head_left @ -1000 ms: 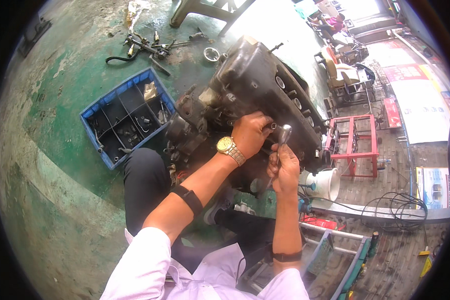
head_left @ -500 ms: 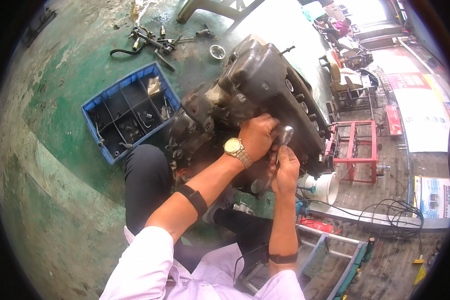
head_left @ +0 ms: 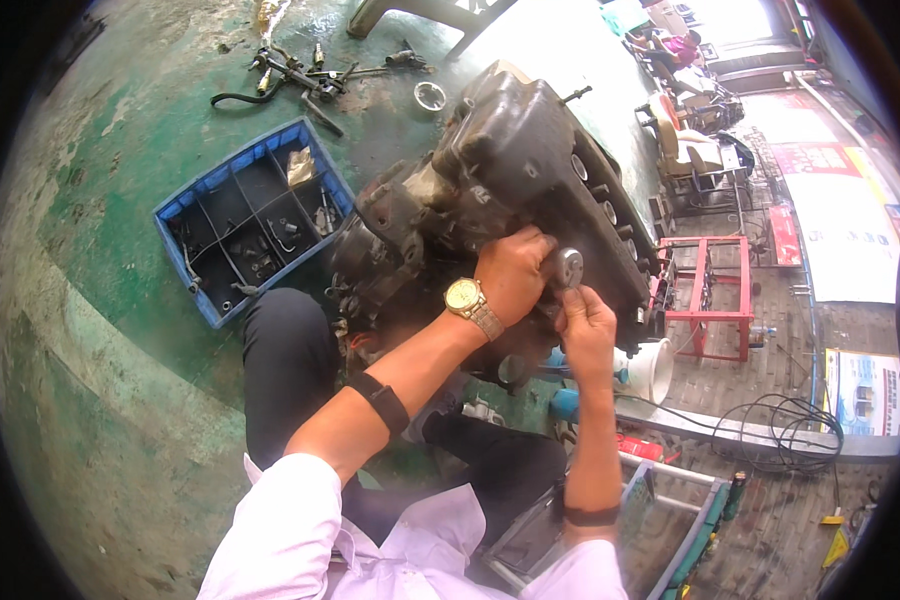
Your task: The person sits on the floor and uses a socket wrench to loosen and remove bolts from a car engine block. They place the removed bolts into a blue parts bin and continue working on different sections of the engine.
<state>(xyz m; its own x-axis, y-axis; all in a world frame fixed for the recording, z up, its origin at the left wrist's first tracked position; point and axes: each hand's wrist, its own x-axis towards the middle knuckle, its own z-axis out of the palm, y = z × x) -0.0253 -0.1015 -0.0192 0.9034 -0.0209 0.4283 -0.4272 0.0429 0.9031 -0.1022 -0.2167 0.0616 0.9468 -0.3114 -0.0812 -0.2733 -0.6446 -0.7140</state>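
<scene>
A dark, grimy engine (head_left: pixel 525 140) stands on the floor in front of me. Its side is lined with round ports. My right hand (head_left: pixel 587 325) is closed round the handle of a shiny ratchet wrench (head_left: pixel 568 268), whose round head points up toward the engine. Just left of that head, my left hand (head_left: pixel 515 268) is closed, with its fingers curled in against the engine. Whatever the left fingers grip is hidden behind them. A gold watch (head_left: pixel 464 295) is on my left wrist.
A blue divided crate (head_left: pixel 220 308) with small parts lies left of the engine. Beyond it are loose metal parts and hose (head_left: pixel 295 75) and a metal ring (head_left: pixel 430 97). To the right are a red frame (head_left: pixel 705 316), a white bucket (head_left: pixel 652 370) and coiled cable (head_left: pixel 790 435).
My right hand has swung to the right and slightly up with the ratchet handle, and the wrench head has turned. My left hand stays at nearly the same spot on the engine.
</scene>
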